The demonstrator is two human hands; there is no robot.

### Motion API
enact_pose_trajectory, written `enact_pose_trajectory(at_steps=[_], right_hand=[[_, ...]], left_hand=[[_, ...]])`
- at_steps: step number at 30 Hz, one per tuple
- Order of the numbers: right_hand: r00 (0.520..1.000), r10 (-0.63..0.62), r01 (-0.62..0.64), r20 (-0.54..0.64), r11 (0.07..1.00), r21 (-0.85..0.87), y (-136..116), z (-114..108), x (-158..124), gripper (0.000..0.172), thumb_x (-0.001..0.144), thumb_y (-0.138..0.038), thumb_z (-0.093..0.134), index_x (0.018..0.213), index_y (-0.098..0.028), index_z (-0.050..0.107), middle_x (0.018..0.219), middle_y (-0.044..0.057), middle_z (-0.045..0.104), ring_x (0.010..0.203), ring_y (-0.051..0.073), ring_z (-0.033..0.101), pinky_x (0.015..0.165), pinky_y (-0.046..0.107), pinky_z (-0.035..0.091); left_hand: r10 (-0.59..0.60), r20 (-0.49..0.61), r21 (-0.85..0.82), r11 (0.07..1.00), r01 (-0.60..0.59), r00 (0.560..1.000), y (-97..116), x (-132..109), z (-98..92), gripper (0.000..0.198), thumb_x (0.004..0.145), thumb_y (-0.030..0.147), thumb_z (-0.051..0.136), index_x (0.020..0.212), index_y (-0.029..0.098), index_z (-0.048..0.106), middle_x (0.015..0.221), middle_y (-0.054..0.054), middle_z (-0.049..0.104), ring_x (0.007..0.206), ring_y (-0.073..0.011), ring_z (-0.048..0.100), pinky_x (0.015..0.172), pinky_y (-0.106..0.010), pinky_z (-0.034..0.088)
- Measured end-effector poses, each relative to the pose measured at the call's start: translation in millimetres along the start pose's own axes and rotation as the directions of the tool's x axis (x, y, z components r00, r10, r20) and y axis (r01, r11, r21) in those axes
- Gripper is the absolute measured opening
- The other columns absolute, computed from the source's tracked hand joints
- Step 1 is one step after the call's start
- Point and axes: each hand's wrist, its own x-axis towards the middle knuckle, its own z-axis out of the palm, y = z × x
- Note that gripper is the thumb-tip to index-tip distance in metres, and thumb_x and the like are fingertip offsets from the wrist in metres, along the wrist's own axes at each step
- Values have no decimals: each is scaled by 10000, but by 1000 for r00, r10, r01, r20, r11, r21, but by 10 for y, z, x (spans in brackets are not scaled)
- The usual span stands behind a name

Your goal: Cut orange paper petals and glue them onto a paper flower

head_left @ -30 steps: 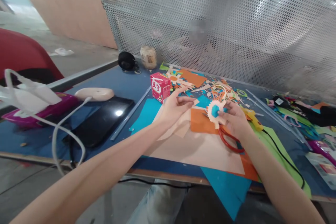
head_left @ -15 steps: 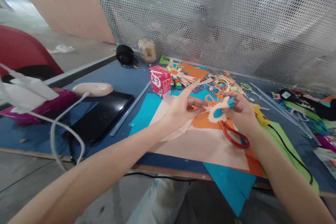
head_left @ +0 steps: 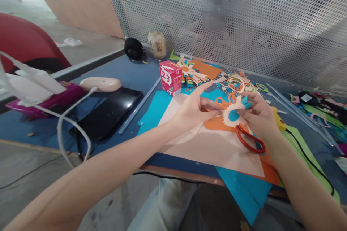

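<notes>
Between my hands is a craft flower (head_left: pixel 233 115) with a blue centre, a jagged cream ring, orange loops and blue tips. My right hand (head_left: pixel 258 113) pinches its right side by the blue petals. At its left edge my left hand (head_left: pixel 196 110) closes thumb and fingers on the cream part, index finger stretched out. Red-handled scissors (head_left: pixel 252 144) lie just below the flower, their blades hidden. Under both hands are a cream sheet (head_left: pixel 217 151), an orange piece (head_left: pixel 217 124) and a blue sheet (head_left: pixel 154 104).
A pink box (head_left: pixel 170 78) stands behind my left hand, near another cut flower (head_left: pixel 187 69) and many scraps (head_left: pixel 235 83). To the left lie a black phone (head_left: pixel 108 113), a white cable (head_left: pixel 61 130) and a purple power strip (head_left: pixel 46 103). A yellow tool (head_left: pixel 279 119) with a black cord lies right.
The whole view has shifted slightly, so things appear a little further right. Both hands keep their hold on the flower, its blue centre turned somewhat more toward me.
</notes>
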Motion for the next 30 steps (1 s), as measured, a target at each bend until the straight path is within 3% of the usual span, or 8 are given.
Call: enact_pose_trajectory(at_steps=[5,14,21,30], right_hand=[[1000,2,-3,-16,1000,-7,4,-7,-7,446,569,-175,780,954,-271,576,735,-61,630,564,94,600,543,233,554],[999,4,-7,-45,997,-74,-78,17,-37,464,542,-155,791,934,-253,563,779,-52,650,478,74,583,459,209,511],[996,-70,62,-55,989,-132,-103,37,-63,436,560,-194,784,923,-253,550,810,-28,644,544,102,612,511,237,543],[993,-120,118,-3,982,-150,-118,78,-109,410,596,-192,757,938,-258,540,832,-24,613,619,110,616,537,223,540]], left_hand=[[-4,22,-34,999,5,1000,-9,6,-5,782,652,43,698,1337,150,336,724,-17,715,753,-192,707,600,-237,530],[-54,46,-120,991,59,998,-10,32,-18,824,618,15,719,1336,163,343,681,16,717,742,-175,715,691,-246,556],[-97,58,-151,983,105,994,-58,47,-41,768,619,16,724,1288,165,376,754,-12,739,790,-186,718,762,-289,562],[-125,38,-55,990,127,991,-15,36,-18,743,604,9,726,1256,167,406,799,-37,730,732,-180,714,684,-276,567]])
